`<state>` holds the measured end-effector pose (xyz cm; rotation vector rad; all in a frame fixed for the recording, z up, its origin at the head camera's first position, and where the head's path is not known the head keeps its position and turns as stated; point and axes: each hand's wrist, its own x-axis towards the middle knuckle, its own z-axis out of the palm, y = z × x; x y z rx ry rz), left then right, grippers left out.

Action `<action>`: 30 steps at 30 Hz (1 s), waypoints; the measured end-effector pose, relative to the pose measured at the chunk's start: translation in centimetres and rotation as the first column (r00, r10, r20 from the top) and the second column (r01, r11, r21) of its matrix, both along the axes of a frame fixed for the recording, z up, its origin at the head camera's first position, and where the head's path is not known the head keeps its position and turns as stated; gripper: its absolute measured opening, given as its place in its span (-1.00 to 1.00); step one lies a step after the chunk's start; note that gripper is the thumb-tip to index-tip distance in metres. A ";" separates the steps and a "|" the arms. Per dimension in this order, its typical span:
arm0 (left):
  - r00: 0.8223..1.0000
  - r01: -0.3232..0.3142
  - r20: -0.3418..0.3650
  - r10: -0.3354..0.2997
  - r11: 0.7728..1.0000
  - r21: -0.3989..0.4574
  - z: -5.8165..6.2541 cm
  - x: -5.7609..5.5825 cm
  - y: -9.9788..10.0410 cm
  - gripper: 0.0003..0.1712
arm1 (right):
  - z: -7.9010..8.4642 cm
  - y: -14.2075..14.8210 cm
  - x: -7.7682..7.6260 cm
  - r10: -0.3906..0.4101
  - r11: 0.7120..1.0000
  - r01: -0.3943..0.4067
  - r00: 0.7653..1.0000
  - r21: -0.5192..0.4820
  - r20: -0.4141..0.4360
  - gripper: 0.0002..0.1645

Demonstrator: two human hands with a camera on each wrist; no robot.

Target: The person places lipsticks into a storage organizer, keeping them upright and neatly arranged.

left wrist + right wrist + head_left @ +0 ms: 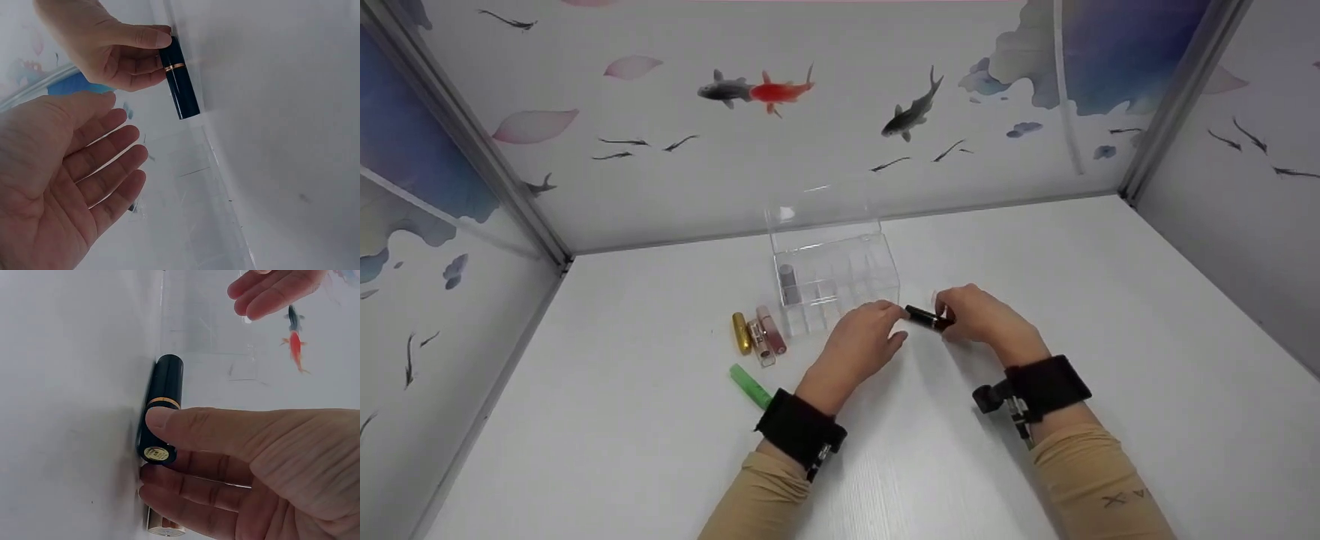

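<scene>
My right hand (979, 321) pinches a black lipstick tube (924, 316) between thumb and fingers, to the right of a clear acrylic organizer (840, 271). In the right wrist view, the lipstick (166, 379) shows a gold band and a pale round label on its near end. Past the fingers, the end of a gold-coloured tube (165, 527) shows below. Just in front of the organizer is my left hand (861, 341), its fingers loosely extended; the left wrist view shows the open palm (73, 174) holding nothing. A grey tube (787, 283) stands in the organizer's left compartment.
Left of the organizer lie a gold tube (742, 334), a clear-and-pink tube (760, 341) and a pink lip gloss tube (772, 330). A green tube (750, 385) lies nearer, beside my left wrist. Printed wall panels (840, 157) border the white table (615, 420).
</scene>
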<state>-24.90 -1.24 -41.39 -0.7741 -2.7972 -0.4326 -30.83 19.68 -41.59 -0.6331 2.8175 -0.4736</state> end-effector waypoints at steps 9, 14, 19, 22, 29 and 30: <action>0.999 0.030 0.040 -0.032 0.998 0.049 -0.6 -0.1 0.2 -0.62 | 1.1 -0.8 0.9 0.059 0.997 -0.056 0.997 0.050 -0.051 -0.84; 0.998 0.030 0.056 -0.035 0.995 0.090 -0.6 -0.1 0.5 -0.57 | 2.6 -1.2 1.9 0.144 0.989 -0.145 0.982 0.004 -0.124 -0.92; 0.999 0.018 0.027 -0.022 0.988 0.154 -0.5 -0.3 0.7 -0.66 | 3.9 -1.7 2.7 0.167 0.978 -0.180 0.978 -0.103 -0.122 -0.94; 0.999 0.023 -0.029 -0.018 0.983 0.182 -0.5 -0.4 0.8 -0.74 | 4.5 -1.9 3.1 0.160 0.972 -0.181 0.977 -0.149 -0.142 -0.91; 0.992 0.031 -0.125 0.006 0.954 0.297 0.1 -0.4 0.6 -0.79 | 5.5 -2.1 3.4 0.120 0.942 -0.181 0.968 -0.284 -0.219 -0.80; 0.990 0.029 -0.137 0.015 0.948 0.317 0.2 -0.5 0.6 -0.79 | 5.6 -2.1 3.4 0.106 0.934 -0.176 0.968 -0.312 -0.227 -0.79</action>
